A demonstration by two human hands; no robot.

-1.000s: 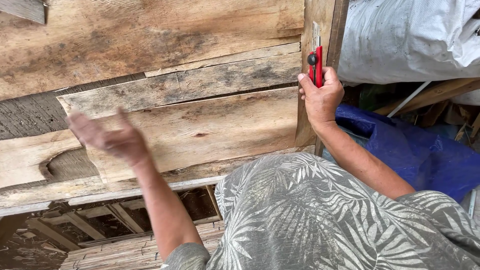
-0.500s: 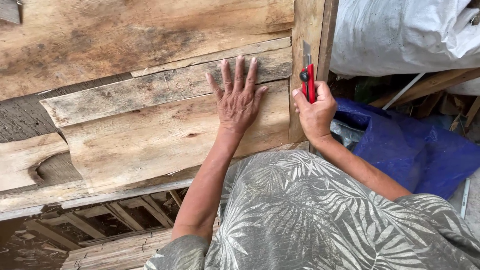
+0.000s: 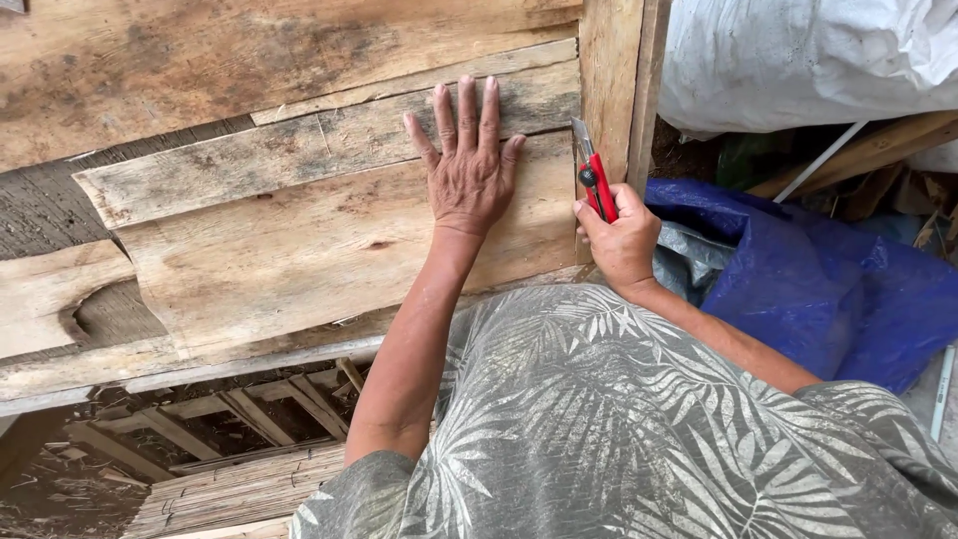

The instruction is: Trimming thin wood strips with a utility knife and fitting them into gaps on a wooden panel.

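My left hand (image 3: 467, 165) lay flat and open on the sheet (image 3: 329, 240), fingers spread and pointing up the wall, palm across the seam where the upper strip (image 3: 299, 150) overlapped the wider piece below. It gripped nothing, only pressed. My right hand (image 3: 621, 238) was closed round the knife (image 3: 596, 180), a red utility cutter with a black knob, held nearly upright with its blade tip up and leaning slightly left. The tip stood at the sheet's right edge, just where that edge met the post (image 3: 611, 90); I could not tell whether the steel touched wood. So the sheet lay to the left of the knife grip, its long axis running left to right, slightly tilted, while the knife's own axis ran up and down along the post, square to the sheet's grain. The pressing hand sat near the blade, a little to its left and apart from it. The right hand was the nearer to the post. Behind it lay a blue tarp (image 3: 828, 289) and, higher, a white sack (image 3: 798, 60).
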